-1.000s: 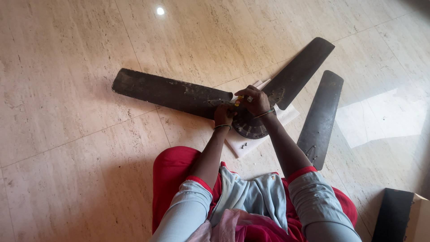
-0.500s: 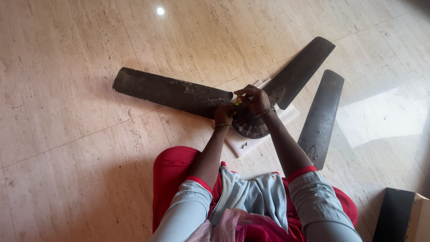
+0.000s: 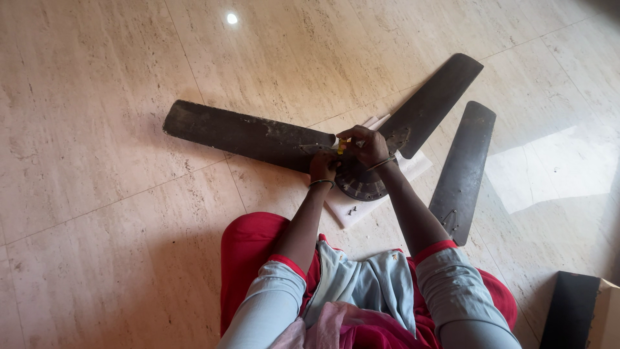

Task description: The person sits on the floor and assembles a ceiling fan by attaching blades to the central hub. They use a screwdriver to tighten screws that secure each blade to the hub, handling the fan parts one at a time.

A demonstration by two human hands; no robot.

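Down at the bottom edge, the person sits on the floor in red trousers with pale blue sleeves reaching forward, and a dark box sits at the lower right corner. Just ahead of the knees, a white sheet of paper lies on the marble floor with a few small dark screws resting on it. On that paper sits the round dark motor hub of a ceiling fan, right in the middle of the view. The left hand, bangle at the wrist, presses down on the hub's near-left edge where the long left blade joins it; whether it grips anything I cannot tell. The right hand is curled tight, fingers pinched on a small yellow-handled tool, likely a screwdriver, its tip hidden at the blade joint. The 2 hands are close together, nearly touching over that joint. A 2nd blade angles off to the upper right from the hub. A 3rd blade lies loose on the floor to the right, apart from the hub. Far off, a bright light spot glints on the tiles.
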